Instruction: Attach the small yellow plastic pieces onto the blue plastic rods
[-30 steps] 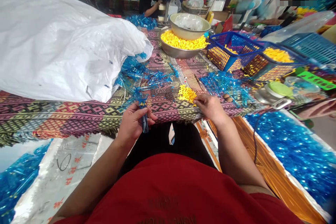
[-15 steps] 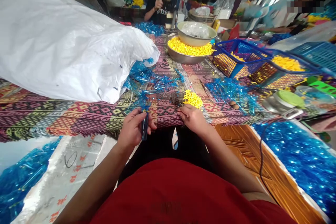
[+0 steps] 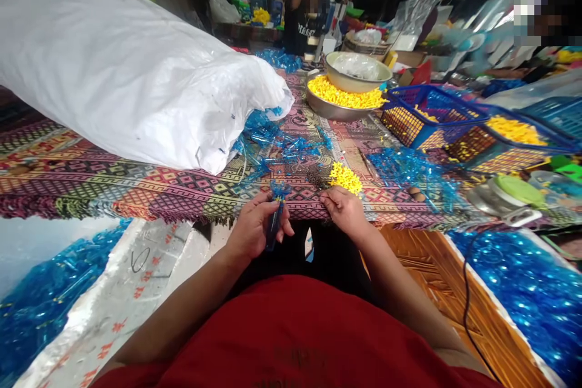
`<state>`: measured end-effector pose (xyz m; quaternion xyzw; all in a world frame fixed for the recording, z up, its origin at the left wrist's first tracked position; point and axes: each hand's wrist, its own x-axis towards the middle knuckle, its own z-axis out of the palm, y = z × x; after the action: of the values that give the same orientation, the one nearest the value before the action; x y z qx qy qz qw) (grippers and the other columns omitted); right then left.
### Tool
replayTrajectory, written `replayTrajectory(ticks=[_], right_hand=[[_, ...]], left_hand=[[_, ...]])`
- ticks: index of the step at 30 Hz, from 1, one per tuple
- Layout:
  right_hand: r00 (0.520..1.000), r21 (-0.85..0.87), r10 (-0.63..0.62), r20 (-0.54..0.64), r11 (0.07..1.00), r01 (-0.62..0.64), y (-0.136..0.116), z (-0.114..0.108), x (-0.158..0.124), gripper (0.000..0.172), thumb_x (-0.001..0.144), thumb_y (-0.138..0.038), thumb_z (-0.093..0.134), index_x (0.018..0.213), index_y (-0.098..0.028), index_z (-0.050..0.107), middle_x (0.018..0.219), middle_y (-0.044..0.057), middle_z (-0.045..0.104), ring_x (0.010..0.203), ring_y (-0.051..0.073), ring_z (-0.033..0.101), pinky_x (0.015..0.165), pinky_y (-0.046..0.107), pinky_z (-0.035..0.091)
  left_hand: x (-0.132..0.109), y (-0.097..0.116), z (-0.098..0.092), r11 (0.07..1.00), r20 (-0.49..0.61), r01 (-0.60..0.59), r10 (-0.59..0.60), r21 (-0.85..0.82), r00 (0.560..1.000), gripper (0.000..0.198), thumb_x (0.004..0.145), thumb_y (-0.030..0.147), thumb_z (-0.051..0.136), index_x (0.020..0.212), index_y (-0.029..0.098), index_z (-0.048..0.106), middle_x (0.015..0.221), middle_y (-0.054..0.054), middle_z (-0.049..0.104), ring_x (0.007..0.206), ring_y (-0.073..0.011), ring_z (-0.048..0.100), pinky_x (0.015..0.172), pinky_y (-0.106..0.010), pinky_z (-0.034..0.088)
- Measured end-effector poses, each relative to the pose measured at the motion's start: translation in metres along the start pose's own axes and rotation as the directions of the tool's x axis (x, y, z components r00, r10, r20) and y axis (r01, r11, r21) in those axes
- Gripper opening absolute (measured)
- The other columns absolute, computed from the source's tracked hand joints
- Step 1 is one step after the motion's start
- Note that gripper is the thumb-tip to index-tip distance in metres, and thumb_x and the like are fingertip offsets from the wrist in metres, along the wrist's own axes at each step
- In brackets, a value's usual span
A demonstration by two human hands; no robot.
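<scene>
My left hand (image 3: 254, 227) is closed around a translucent blue plastic piece (image 3: 273, 221), held upright at the table's front edge. Its top flares out like a flower, with small yellow bits just below. My right hand (image 3: 346, 211) has its thumb and fingers pinched together at the edge of the table; whatever is between the fingertips is too small to make out. Just beyond it lie a heap of small yellow parts (image 3: 345, 177) and, left of that, a pile of tiny dark pieces (image 3: 319, 177).
A big white sack (image 3: 159, 73) spills blue plastic pieces (image 3: 291, 144) onto the patterned cloth. Behind are a metal bowl (image 3: 334, 111) of yellow parts and blue baskets (image 3: 427, 115). A green-lidded device (image 3: 518, 191) stands right. Boxes of blue pieces (image 3: 513, 291) flank me. A person (image 3: 304, 27) sits opposite.
The whole view has shifted, so the table appears farther right. My left hand still holds the blue piece, and my right hand stays pinched by the heap. The person opposite has raised a hand.
</scene>
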<state>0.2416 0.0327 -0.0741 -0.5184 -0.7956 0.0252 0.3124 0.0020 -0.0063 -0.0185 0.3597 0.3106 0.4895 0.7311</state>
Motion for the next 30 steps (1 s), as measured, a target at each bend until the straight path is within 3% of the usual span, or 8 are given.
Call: replayTrajectory(ticks=[5,16,19,21,23,25,27,30], right_hand=[[1.000,0.007,0.008,-0.014,1.000,-0.008,0.000,0.001,0.000,0.021,0.091,-0.024,0.048,0.087,-0.018,0.067,0.083,0.008,0.067,0.080,0.019,0.062,0.075,0.031,0.050],[0.998,0.035,0.064,-0.002,0.997,-0.064,-0.005,0.002,0.005,0.015,0.089,-0.023,0.053,0.085,-0.019,0.067,0.084,0.007,0.066,0.080,0.017,0.062,0.074,0.028,0.049],[0.999,0.168,0.042,-0.020,0.985,-0.038,0.000,-0.008,0.006,0.015,0.089,-0.025,0.054,0.086,-0.018,0.067,0.083,0.006,0.066,0.078,0.016,0.062,0.073,0.028,0.049],[0.991,0.193,0.083,-0.103,0.979,-0.062,0.013,-0.025,0.006,0.018,0.090,-0.027,0.052,0.086,-0.018,0.068,0.083,0.007,0.067,0.080,0.017,0.062,0.075,0.029,0.049],[0.946,0.042,0.216,-0.243,0.976,-0.212,0.033,-0.045,0.005,0.023,0.090,-0.029,0.050,0.085,-0.017,0.069,0.084,0.009,0.067,0.082,0.019,0.062,0.078,0.031,0.048],[0.894,-0.202,0.362,-0.264,0.885,-0.418,0.058,-0.062,0.003,0.023,0.088,-0.030,0.052,0.086,-0.017,0.071,0.087,0.012,0.068,0.081,0.022,0.062,0.075,0.032,0.046],[0.857,-0.404,0.482,-0.181,0.759,-0.511,0.080,-0.072,0.001,0.024,0.087,-0.030,0.053,0.084,-0.016,0.072,0.089,0.015,0.067,0.077,0.024,0.063,0.070,0.033,0.044],[0.836,-0.547,0.546,-0.046,0.687,-0.479,0.101,-0.073,0.000,0.027,0.087,-0.030,0.051,0.083,-0.013,0.072,0.091,0.020,0.066,0.074,0.026,0.064,0.066,0.034,0.042]], left_hand=[[-0.002,-0.001,0.000,0.999,0.006,-0.004,0.004,0.036,1.000,0.024,0.080,0.038,0.057,0.083,0.014,0.052,0.068,-0.001,0.060,0.045,-0.0136,0.060,0.033,-0.020,0.036],[0.007,-0.008,0.002,0.991,-0.038,0.124,-0.122,0.047,0.992,0.026,0.075,0.031,0.057,0.093,0.013,0.055,0.065,0.000,0.059,0.042,-0.0145,0.058,0.030,-0.020,0.036],[0.008,-0.007,0.001,0.990,-0.053,0.136,-0.134,0.038,0.990,0.028,0.075,0.032,0.057,0.095,0.012,0.054,0.066,0.000,0.058,0.043,-0.0146,0.059,0.030,-0.019,0.036],[0.008,-0.006,0.000,0.991,-0.081,0.124,-0.120,0.050,0.989,0.028,0.076,0.031,0.057,0.096,0.012,0.054,0.066,0.000,0.058,0.044,-0.0145,0.059,0.030,-0.020,0.036],[0.010,-0.006,0.000,0.993,-0.116,0.098,-0.090,0.068,0.989,0.026,0.077,0.031,0.057,0.095,0.013,0.054,0.067,0.000,0.058,0.045,-0.0145,0.059,0.031,-0.020,0.037],[0.012,-0.006,0.000,0.994,-0.133,0.067,-0.056,0.085,0.990,0.022,0.077,0.030,0.058,0.091,0.013,0.053,0.067,0.000,0.059,0.046,-0.0145,0.060,0.032,-0.021,0.038],[0.014,-0.008,0.001,0.994,-0.126,0.054,-0.042,0.096,0.991,0.020,0.078,0.029,0.059,0.088,0.013,0.053,0.067,0.000,0.059,0.046,-0.0144,0.060,0.033,-0.021,0.038],[0.016,-0.011,0.003,0.993,-0.095,0.057,-0.047,0.105,0.994,0.019,0.079,0.030,0.058,0.086,0.013,0.053,0.067,0.000,0.059,0.046,-0.0144,0.060,0.033,-0.021,0.038]])
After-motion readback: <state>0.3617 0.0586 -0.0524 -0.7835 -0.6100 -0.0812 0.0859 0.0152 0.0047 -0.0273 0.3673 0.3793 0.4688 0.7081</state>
